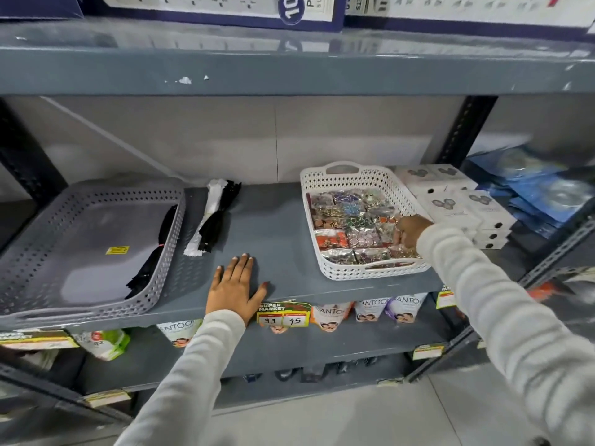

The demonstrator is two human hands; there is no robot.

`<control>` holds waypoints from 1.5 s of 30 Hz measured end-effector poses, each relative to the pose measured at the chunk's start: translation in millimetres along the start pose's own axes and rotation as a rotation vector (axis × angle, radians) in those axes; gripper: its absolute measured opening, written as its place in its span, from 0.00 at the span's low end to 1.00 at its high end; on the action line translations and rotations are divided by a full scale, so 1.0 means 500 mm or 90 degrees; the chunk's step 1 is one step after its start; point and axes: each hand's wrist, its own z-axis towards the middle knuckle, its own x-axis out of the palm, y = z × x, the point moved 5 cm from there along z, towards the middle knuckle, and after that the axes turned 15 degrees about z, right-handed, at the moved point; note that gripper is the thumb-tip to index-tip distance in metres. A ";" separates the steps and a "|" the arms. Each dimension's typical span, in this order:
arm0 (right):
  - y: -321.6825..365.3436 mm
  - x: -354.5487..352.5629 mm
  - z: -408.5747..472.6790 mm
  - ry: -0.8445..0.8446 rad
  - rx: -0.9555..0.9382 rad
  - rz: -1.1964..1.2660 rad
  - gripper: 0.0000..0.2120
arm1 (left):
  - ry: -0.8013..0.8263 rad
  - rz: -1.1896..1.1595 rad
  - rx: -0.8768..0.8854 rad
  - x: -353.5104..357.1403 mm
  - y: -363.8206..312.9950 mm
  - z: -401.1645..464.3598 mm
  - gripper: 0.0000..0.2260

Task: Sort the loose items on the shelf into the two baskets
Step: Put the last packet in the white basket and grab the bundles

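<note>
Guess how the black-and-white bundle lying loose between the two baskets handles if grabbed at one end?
The bundle is probably floppy: its long thin strips already bend and splay on the shelf. Likely light, being flat and slim. Only its middle looks pinched together, so strips may slide apart under the fingers.

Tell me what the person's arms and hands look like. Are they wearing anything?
Both arms wear long, soft, off-white knit sleeves with a fuzzy, ribbed look, reaching the wrists. The left hand and right hand are bare: no gloves, and no rings, watch or bracelets that I can see. The fingernails are short and plain.
</note>
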 end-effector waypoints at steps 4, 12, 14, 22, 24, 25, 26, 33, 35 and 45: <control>0.027 -0.009 -0.003 -0.065 -0.043 0.050 0.10 | 0.018 0.001 -0.005 0.000 -0.001 -0.005 0.44; 0.285 -0.002 -0.119 -0.167 -0.351 0.376 0.12 | -0.020 -0.298 -0.108 -0.048 0.046 0.004 0.29; 0.347 0.043 -0.137 -0.135 -0.366 0.430 0.13 | -0.095 -0.291 -0.144 -0.075 0.078 0.029 0.24; 0.417 0.291 -0.111 -0.018 -0.234 0.206 0.26 | -0.052 -0.201 -0.170 -0.105 0.133 0.184 0.22; 0.415 0.322 -0.105 -0.045 -0.228 0.147 0.28 | -0.008 -0.158 -0.165 -0.092 0.137 0.219 0.22; 0.414 0.328 -0.105 -0.060 -0.229 0.132 0.29 | 0.008 -0.131 -0.160 -0.088 0.136 0.233 0.22; 0.414 0.330 -0.105 -0.071 -0.233 0.124 0.30 | 0.024 -0.098 -0.156 -0.083 0.136 0.245 0.22; 0.413 0.336 -0.086 -0.068 -0.226 0.100 0.33 | 0.093 0.034 -0.146 -0.071 0.148 0.308 0.19; 0.415 0.335 -0.086 -0.072 -0.225 0.105 0.40 | 0.105 0.022 -0.148 -0.070 0.149 0.318 0.16; 0.415 0.328 -0.092 -0.074 -0.216 0.121 0.30 | 0.122 -0.331 -0.299 -0.100 0.159 0.304 0.20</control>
